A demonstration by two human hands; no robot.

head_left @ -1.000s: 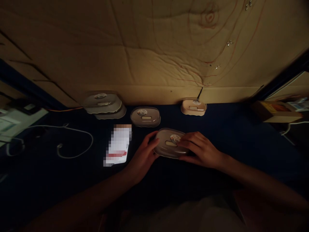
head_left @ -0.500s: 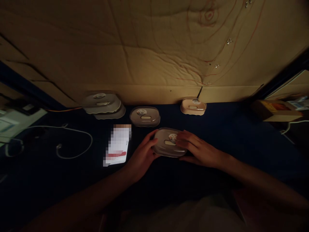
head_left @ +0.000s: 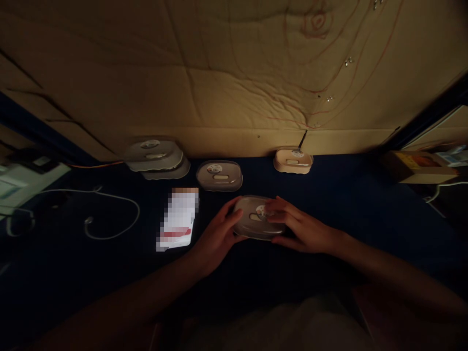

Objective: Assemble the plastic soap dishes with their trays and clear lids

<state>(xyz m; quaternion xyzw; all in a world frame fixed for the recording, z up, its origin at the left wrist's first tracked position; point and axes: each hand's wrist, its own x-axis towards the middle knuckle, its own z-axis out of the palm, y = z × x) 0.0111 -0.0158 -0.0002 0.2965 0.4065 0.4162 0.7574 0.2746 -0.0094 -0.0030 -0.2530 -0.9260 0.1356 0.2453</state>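
Observation:
Between my hands is an oval plastic container with a clear lid, a pale slot-shaped panel on top and a round sticker. My left hand grips its left end, thumb on the upper edge and fingers at the side and below. From the right, my right hand grips the other end, its fingertips bent over the lid at the sticker and the thumb low at the near edge. The fingers partly hide the sticker. The undersides of both hands are in shadow.
Behind stand a similar container, a stack of grey ones and a smaller peach one. A lit phone lies left of my left hand, near a white cable. A cardboard box sits right; a cardboard wall rises behind.
The held container has shifted slightly toward me and to the right. My right fingertips have moved a little over the sticker. My left thumb has slid slightly further onto the lid.

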